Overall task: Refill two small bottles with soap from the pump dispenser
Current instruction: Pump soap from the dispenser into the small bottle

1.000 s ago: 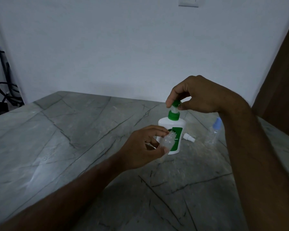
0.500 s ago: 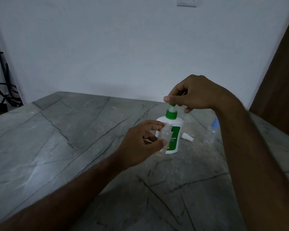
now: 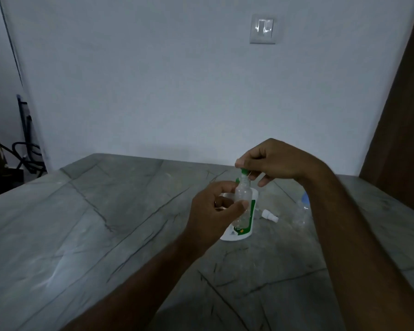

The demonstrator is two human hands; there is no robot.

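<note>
A white pump dispenser (image 3: 243, 231) with a green label and green pump head stands on the grey marble table (image 3: 105, 235). My right hand (image 3: 273, 163) is on top of the green pump head, fingers closed around it. My left hand (image 3: 215, 209) holds a small clear bottle (image 3: 243, 194) upright in front of the dispenser, its open mouth just under the green nozzle. A second small clear bottle (image 3: 300, 215) with a blue cap stands to the right, partly hidden by my right forearm. A small white cap (image 3: 269, 215) lies on the table between them.
A white wall with a light switch (image 3: 262, 28) rises behind the table. A dark wooden panel (image 3: 402, 115) stands at the right. Black cables (image 3: 25, 151) hang at the far left beyond the table's edge.
My left hand has raised the small clear bottle up to the green nozzle. My right hand stays on the pump head. The camera has tilted up.
</note>
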